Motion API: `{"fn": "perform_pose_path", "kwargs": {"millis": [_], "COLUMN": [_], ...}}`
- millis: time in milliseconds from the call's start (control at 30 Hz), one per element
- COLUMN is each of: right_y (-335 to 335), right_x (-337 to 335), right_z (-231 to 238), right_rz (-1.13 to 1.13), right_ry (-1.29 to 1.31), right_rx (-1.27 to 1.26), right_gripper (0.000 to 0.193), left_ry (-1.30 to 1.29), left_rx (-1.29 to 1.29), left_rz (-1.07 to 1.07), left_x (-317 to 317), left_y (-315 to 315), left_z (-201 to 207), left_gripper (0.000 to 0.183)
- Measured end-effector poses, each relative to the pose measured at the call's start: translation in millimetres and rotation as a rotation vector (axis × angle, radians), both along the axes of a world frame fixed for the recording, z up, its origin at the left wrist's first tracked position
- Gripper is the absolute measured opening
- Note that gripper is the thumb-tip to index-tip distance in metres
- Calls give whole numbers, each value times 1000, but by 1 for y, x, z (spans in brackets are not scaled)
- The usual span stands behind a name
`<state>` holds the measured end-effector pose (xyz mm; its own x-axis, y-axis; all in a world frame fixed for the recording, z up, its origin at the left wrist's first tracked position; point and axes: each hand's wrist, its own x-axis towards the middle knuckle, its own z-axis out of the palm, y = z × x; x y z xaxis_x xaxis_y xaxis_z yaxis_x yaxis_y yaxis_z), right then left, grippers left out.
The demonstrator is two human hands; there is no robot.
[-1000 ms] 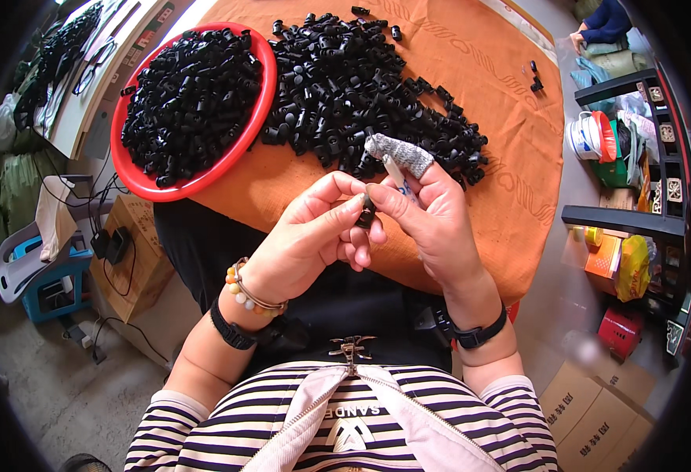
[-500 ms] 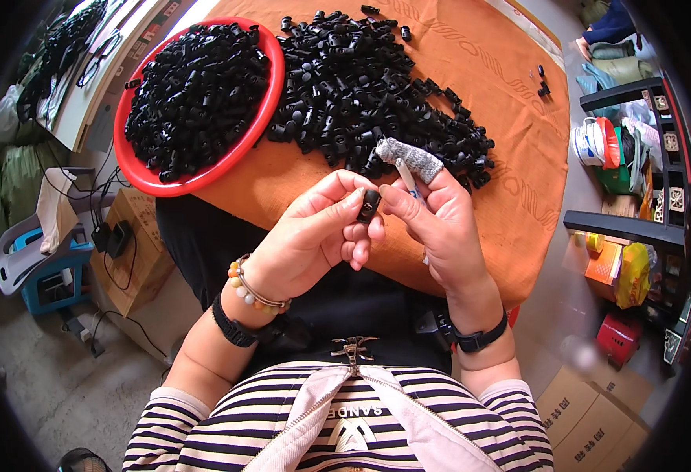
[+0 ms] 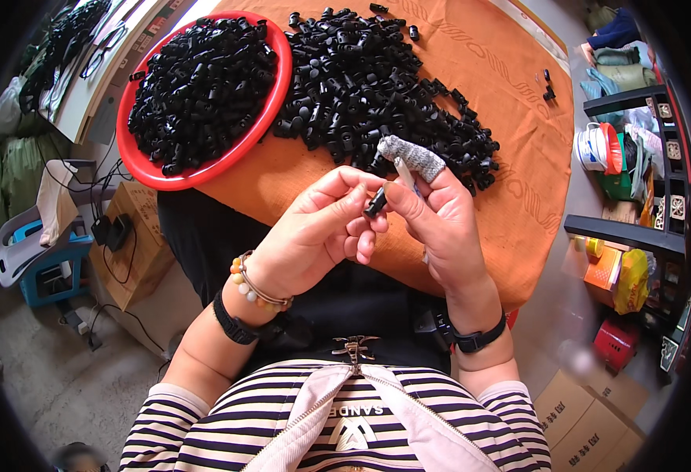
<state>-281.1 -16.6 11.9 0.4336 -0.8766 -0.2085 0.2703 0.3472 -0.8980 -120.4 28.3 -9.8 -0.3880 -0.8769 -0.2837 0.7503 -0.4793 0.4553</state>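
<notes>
Above the near edge of the orange-covered table (image 3: 510, 110), my left hand (image 3: 318, 212) pinches one small black cord lock (image 3: 375, 204) between thumb and fingers. My right hand (image 3: 444, 228) meets it from the other side, its thumb tip touching or almost touching the cord lock. A slim, pale stick-shaped tool (image 3: 403, 171) is gripped in that right hand; its exact kind cannot be made out. Grey knit fabric (image 3: 412, 157) sleeves the right index finger. Just beyond both hands spreads a heap of black cord locks (image 3: 361, 94).
A red basin (image 3: 286, 75) full of black cord locks stands left of the heap. Several loose pieces (image 3: 548, 88) lie at the table's far right. Shelving (image 3: 624, 234) with bags runs along the right, cardboard boxes (image 3: 589, 417) below it. A blue stool (image 3: 51, 271) stands left.
The cord lock has tilted in my left fingers, and my right thumb has closed in on it. The whole view has shifted slightly; the heap and basin look unchanged.
</notes>
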Motion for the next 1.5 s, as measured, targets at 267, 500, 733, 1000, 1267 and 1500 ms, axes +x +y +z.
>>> {"fn": "perform_pose_path", "kwargs": {"millis": [267,500,733,1000,1267,1500], "right_y": [5,17,18,17,13,11], "right_x": [-2,-11,-10,-10,-15,-17], "right_z": [0,0,-2,-1,4,9], "right_rz": [-19,102,81,76,151,189], "right_ry": [-26,123,188,190,231,239], "right_rx": [-110,-282,-328,-347,-326,-318], "right_gripper": [44,45,42,41,39,37], "left_ry": [14,12,-9,-44,-49,-6], "left_rx": [33,34,37,38,16,12], "left_rz": [19,81,71,75,71,40], "left_x": [2,2,3,2,3,5], "left_y": [-1,0,0,0,0,0], "left_z": [4,2,4,4,0,-2], "left_gripper": [24,24,23,25,24,24]}}
